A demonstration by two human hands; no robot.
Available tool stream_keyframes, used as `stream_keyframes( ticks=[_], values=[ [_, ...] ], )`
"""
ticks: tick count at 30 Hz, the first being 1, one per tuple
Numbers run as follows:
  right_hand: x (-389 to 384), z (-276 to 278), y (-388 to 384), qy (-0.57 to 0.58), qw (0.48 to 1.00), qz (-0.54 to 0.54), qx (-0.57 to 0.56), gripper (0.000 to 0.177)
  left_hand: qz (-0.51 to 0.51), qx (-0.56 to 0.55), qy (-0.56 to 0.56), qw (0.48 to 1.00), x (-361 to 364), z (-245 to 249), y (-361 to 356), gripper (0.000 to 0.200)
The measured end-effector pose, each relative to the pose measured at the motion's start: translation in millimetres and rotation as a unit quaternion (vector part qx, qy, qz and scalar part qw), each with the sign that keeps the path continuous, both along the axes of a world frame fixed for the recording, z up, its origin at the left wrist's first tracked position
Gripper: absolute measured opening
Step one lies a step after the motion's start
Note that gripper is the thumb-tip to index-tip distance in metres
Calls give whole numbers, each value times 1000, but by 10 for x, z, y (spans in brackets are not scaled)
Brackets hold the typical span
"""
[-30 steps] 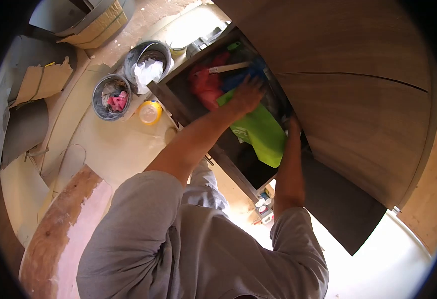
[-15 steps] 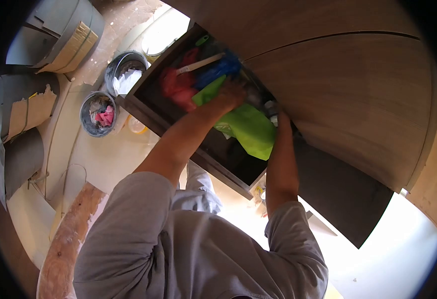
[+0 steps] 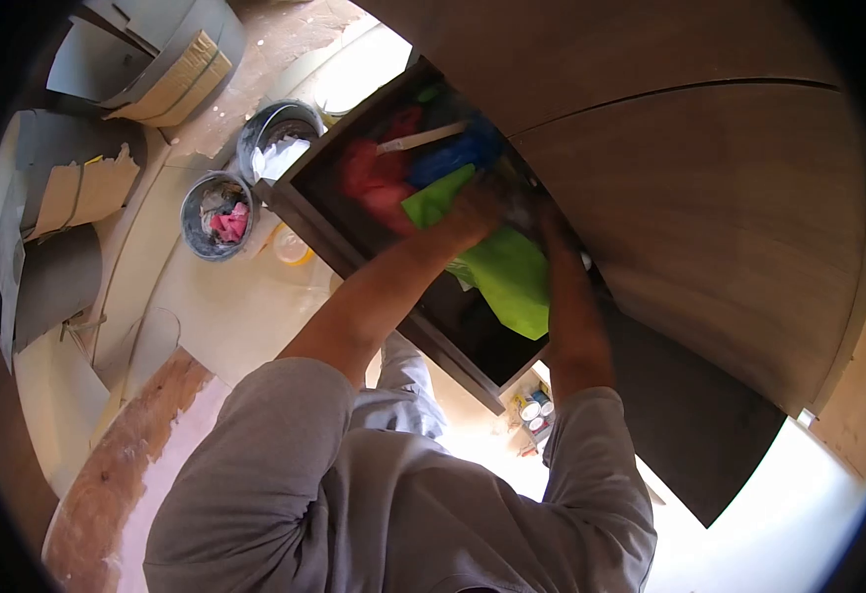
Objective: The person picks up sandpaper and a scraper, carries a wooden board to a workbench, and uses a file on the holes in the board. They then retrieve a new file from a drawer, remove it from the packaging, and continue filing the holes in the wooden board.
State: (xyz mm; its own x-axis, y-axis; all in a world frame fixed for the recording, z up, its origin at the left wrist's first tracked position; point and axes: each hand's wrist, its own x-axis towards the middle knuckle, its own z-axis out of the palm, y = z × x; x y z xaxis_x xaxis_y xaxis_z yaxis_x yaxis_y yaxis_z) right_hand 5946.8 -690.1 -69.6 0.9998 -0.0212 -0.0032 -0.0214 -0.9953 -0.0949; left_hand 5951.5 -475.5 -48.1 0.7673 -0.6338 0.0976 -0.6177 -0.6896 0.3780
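My left hand point(image 3: 479, 206) is inside a pulled-out dark drawer point(image 3: 344, 259), over a bright green bag or cloth point(image 3: 512, 285). Its fingers are blurred and in shadow, so their grip does not show. Deep at the drawer's back side, near the cabinet front, is my right hand point(image 3: 548, 219); shadow and blur hide its fingers. The green piece lies between my two forearms. To the left in the drawer are a red plastic bag point(image 3: 369, 183), a blue plastic bag point(image 3: 458, 153) and a pale flat stick point(image 3: 421, 137) lying across them.
Brown cabinet panels point(image 3: 710, 198) rise close on the right. Two buckets stand on the floor at left, one with a white sheet point(image 3: 280, 156), the other with pink scraps point(image 3: 227, 225). Curved grey sheets point(image 3: 87, 168) line the far left. Several cans point(image 3: 535, 410) sit below the drawer.
The view has shifted, moving the scene slightly right. My right hand has gone further toward the drawer's back, and the white-capped item beside it is no longer clearly visible. My left hand stays over the green piece.
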Motion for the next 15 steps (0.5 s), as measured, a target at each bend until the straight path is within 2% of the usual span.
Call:
stream_keyframes(
  ticks=[3,6,8,10,11,12,15],
  values=[
    [-5,40,-42,5,1000,-21,-10,40,9,-14,17,1000,-33,57,12,36],
    [-8,51,-25,2,999,-38,-28,38,45,-127,-62,989,8,-117,-34,33],
    [-58,86,2,-3,998,-52,-45,37,56,-153,67,984,121,-725,-279,29],
    [-142,88,8,-12,995,-73,-70,36,115,-221,198,948,163,-585,-321,26],
    [-186,76,10,-17,992,-85,-91,36,170,-273,262,910,233,-12,-147,24],
    [-226,46,35,-24,988,-99,-116,35,223,-320,322,862,270,326,-12,23],
    [-315,86,178,-24,975,-133,-177,34,116,-345,239,900,485,94,31,20]
  ],
)
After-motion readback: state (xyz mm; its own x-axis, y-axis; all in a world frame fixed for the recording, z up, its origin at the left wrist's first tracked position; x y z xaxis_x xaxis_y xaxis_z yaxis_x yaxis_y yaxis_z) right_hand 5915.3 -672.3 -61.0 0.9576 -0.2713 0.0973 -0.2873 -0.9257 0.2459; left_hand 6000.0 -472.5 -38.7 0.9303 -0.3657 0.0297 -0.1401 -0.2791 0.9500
